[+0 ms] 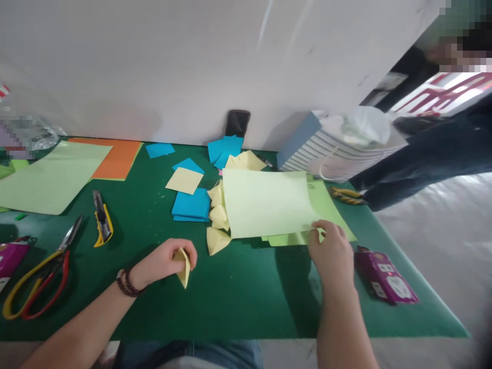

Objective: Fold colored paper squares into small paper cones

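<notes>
My left hand [182,256], with a dark bead bracelet at the wrist, is closed around a small folded yellow paper [184,274] just above the green table. On the right, my right hand [332,246] pinches the near right corner of a large pale green paper sheet [267,202]. That sheet lies over brighter green paper [294,239]. Along its left edge stand several folded yellow paper pieces [218,241], partly tucked against it. Blue paper squares [191,204] are stacked to their left, with a flat yellow square [185,180] overlapping the stack's far edge.
Scissors [57,266] and a yellow utility knife [102,220] lie at left. Orange paper [119,160] sits beneath another pale sheet. A phone [237,123] leans on the wall. A striped paper bag [326,146] and purple box [386,277] are at right, near a person's legs.
</notes>
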`<state>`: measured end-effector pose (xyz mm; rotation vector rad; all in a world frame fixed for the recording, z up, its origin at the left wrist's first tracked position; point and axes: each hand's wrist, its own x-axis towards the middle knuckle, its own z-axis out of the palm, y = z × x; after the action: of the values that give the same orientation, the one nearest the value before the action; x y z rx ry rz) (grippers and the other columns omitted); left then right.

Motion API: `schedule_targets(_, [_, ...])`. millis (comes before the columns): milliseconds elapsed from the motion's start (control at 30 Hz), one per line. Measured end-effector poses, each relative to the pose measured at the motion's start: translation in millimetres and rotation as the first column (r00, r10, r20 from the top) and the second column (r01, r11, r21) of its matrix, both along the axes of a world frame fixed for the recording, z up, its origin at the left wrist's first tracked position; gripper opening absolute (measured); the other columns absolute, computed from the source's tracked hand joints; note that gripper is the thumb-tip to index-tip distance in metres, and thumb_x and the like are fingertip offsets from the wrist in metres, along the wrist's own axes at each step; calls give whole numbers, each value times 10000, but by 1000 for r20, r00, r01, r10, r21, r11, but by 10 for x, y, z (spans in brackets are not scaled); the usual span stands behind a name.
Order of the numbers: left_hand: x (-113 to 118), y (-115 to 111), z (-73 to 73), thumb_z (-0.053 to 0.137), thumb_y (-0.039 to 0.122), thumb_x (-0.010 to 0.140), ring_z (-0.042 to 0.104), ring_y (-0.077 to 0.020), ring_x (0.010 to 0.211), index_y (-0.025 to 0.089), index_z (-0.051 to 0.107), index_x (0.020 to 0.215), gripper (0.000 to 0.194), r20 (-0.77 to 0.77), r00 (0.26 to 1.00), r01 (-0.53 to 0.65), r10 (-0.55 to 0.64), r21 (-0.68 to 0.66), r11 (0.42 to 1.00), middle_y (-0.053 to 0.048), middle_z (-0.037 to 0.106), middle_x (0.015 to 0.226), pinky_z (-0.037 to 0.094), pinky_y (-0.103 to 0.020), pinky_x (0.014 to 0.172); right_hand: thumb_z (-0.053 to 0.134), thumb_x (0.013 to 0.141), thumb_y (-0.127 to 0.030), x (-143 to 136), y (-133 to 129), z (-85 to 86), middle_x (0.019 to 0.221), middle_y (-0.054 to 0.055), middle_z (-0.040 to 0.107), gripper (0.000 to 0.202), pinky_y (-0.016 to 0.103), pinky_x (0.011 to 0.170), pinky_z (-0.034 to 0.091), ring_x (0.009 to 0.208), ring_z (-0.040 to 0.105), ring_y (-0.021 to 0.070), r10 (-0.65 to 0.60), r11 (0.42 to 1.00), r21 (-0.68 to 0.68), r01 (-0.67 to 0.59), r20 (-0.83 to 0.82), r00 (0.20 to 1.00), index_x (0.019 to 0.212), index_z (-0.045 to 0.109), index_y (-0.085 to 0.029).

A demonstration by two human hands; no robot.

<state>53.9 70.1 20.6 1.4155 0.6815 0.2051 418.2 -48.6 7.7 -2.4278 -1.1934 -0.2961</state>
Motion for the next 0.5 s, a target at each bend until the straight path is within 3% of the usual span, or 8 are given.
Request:
schedule_targets(67, [-8,9,-12,479,67,623,553,-114,673,156,591,716,170,-4,1000,-16,16,7,1000,10,603,721,448,-214,646,442,792,-213,59,-18,-33,1043,183,662,315,438,639,516,808,665,310,-27,998,-57,26,-14,1000,1023,650,-163])
schedule_targets(133, [-16,19,-29,502,80,656,555,-116,685,158,585,720,131,-10,1000,-19,19,35,999,8,598,731,456,-219,658,431,788,-177,37,-31,-40,1177,205,633,391,508,752,515,989,642,369,-45,995,-92,43,-15,999,1116,644,-160])
schedule_targets(200, [-16,23,-46,518,98,688,559,-121,695,162,582,723,98,-21,1000,-9,11,74,997,6,592,736,467,-226,668,419,812,-165,-66,-39,-30,1327,181,570,439,598,899,457,1217,522,418,-33,995,-97,33,-3,999,1201,621,-188])
schedule_targets(267, [-4,13,-52,529,118,714,570,-132,720,168,582,724,74,-38,999,0,5,124,992,-2,591,754,482,-235,683,402,860,-185,-216,-41,-21,1400,121,533,434,650,1004,375,1353,392,403,65,995,-83,-64,14,998,1244,598,-231])
schedule_targets(367, [41,-32,-13,538,130,738,602,-165,833,177,594,722,75,-73,997,33,-18,212,977,-35,626,893,505,-255,736,354,912,-192,-386,-43,-39,1372,58,573,441,619,1067,349,1353,433,293,324,941,-94,-326,-36,945,1293,553,-291])
schedule_targets(433, [92,-69,50,533,115,741,615,-192,930,183,606,739,99,-101,994,67,-44,244,967,-62,634,1078,515,-271,775,338,926,-208,-391,-65,-78,1284,49,640,435,623,1062,353,1304,495,270,328,933,-135,-333,-59,943,1303,538,-294])
schedule_targets(500, [177,-100,128,522,96,745,614,-222,1033,196,630,823,166,-106,993,83,-57,255,963,-80,599,1233,525,-294,811,334,922,-216,-322,-122,-123,1190,67,687,427,664,1041,342,1284,513,297,251,954,-159,-256,-50,967,1292,542,-256])
